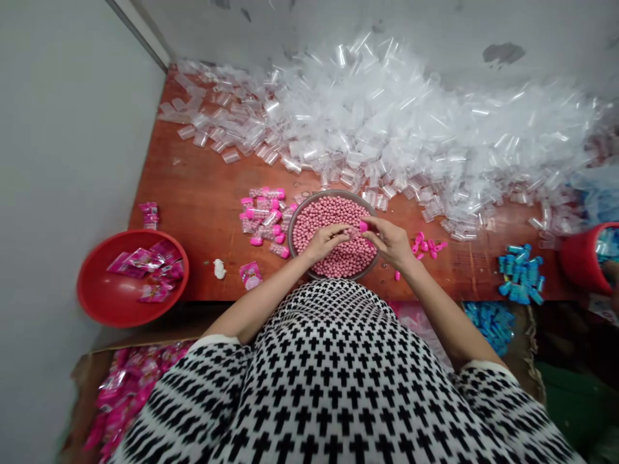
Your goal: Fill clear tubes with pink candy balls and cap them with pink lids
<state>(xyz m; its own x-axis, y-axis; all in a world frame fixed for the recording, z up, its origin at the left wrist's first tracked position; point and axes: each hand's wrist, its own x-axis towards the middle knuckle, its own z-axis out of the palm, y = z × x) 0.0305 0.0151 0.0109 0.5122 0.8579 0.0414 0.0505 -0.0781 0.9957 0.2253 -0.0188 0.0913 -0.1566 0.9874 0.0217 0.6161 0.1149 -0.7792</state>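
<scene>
A small, clear plastic tube (350, 234) is in my left hand (327, 243), over a round, grey bowl (291, 239) of pink beads (337, 210). My right hand (391, 242) pinches a bright pink plastic cap (363, 226). The bowl sits on a red-brown worktop (193, 187).

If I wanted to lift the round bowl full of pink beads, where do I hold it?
Probably hold the bowl by its rim, left and right sides together, and keep it level: it's round and open, with loose pink beads inside. Come from the front, because it sits by the near edge of the table. Mind the filled tubes lying close on its left.
</scene>
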